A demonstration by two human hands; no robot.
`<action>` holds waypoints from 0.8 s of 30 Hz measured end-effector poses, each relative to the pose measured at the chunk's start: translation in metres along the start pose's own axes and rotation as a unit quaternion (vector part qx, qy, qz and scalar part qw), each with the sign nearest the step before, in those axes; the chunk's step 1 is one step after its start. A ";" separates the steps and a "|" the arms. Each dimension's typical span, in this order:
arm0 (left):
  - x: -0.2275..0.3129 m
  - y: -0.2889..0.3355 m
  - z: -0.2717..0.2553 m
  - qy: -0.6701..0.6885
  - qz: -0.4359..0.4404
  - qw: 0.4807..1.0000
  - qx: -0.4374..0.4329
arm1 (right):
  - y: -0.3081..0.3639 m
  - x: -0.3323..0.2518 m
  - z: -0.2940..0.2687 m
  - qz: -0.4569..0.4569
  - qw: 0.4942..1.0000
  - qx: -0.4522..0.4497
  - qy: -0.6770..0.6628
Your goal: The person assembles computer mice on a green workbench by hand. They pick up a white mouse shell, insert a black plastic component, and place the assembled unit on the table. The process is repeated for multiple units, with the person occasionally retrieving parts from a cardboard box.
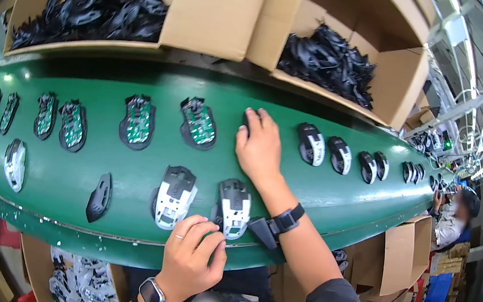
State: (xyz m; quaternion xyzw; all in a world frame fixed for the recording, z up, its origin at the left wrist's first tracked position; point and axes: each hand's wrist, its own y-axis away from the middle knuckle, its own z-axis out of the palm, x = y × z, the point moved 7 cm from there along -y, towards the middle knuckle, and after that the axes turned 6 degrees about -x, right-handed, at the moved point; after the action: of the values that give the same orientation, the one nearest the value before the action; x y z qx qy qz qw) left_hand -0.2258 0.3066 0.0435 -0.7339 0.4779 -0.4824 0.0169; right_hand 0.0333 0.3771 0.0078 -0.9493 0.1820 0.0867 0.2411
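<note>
On the green conveyor, my right hand (260, 151) reaches to the far side, its fingers closed over a dark mouse part (247, 119) that mostly hides beneath them. My left hand (193, 259) hovers at the near edge with loosely bent fingers, thumb apart, nothing visible in it. Just beyond its fingertips sit two black-and-white mouse shells, a left one (175, 194) and a right one (233, 209). Left of my right hand lies a mouse base with a green circuit board (199, 125), and a similar base (137, 124) is farther left.
Open cardboard boxes of black plastic parts (102, 14) (330, 61) stand behind the green belt (135, 191). Assembled mice (311, 144) line its right side. A dark side piece (99, 197) and white shell (14, 165) lie at left. Another person (453, 220) sits far right.
</note>
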 end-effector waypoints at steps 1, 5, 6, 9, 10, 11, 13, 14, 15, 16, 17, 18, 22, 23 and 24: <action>0.006 -0.009 0.006 -0.014 -0.011 1.000 -0.006 | -0.001 0.002 0.000 0.000 1.000 0.000 -0.003; 0.019 -0.027 0.034 -0.066 -0.053 0.995 -0.060 | 0.003 0.013 -0.010 -0.032 0.999 -0.015 -0.030; 0.019 -0.033 0.039 -0.090 -0.058 0.993 -0.056 | -0.001 0.008 -0.019 -0.057 0.998 0.005 -0.016; 0.009 -0.029 0.045 -0.128 -0.086 0.986 -0.061 | -0.047 0.007 -0.063 0.018 0.979 -0.042 -0.199; 0.007 -0.024 0.046 -0.147 -0.096 0.983 -0.062 | -0.065 0.009 -0.078 0.072 0.949 -0.083 -0.296; 0.003 -0.022 0.052 -0.128 -0.094 0.986 -0.054 | -0.091 0.029 -0.092 0.047 0.966 -0.006 -0.256; 0.006 -0.019 0.057 -0.115 -0.072 0.988 -0.070 | -0.146 0.086 -0.097 0.039 0.988 0.058 -0.136; 0.006 -0.021 0.057 -0.110 -0.059 0.990 -0.073 | -0.170 0.114 -0.095 0.052 0.996 0.047 -0.059; 0.011 -0.022 0.051 -0.103 -0.049 0.990 -0.079 | -0.186 0.139 -0.088 0.044 0.998 0.047 -0.014; 0.012 -0.019 0.043 -0.068 -0.034 0.995 -0.068 | -0.201 0.138 -0.081 0.031 0.998 0.041 0.020; 0.012 -0.018 0.036 -0.032 -0.016 0.998 -0.057 | -0.216 0.145 -0.068 0.062 0.998 -0.022 0.014; 0.014 -0.014 0.029 0.008 0.000 0.999 -0.050 | -0.223 0.147 -0.060 0.064 0.998 -0.023 0.016; -0.003 0.001 0.002 0.249 -0.130 0.959 0.038 | -0.235 0.149 -0.051 0.033 0.998 0.057 0.009; -0.003 -0.004 -0.002 0.291 -0.100 0.949 0.062 | -0.237 0.159 -0.069 0.020 0.992 0.119 -0.028; -0.007 0.004 -0.013 0.240 -0.131 0.962 0.024 | -0.225 0.132 -0.077 0.034 0.992 0.094 -0.083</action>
State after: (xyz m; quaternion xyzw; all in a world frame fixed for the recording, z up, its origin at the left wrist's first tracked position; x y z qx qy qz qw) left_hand -0.2388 0.3147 0.0437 -0.6526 0.3558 -0.6532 -0.1444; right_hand 0.2475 0.4834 0.1374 -0.9054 0.2005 0.1558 0.3402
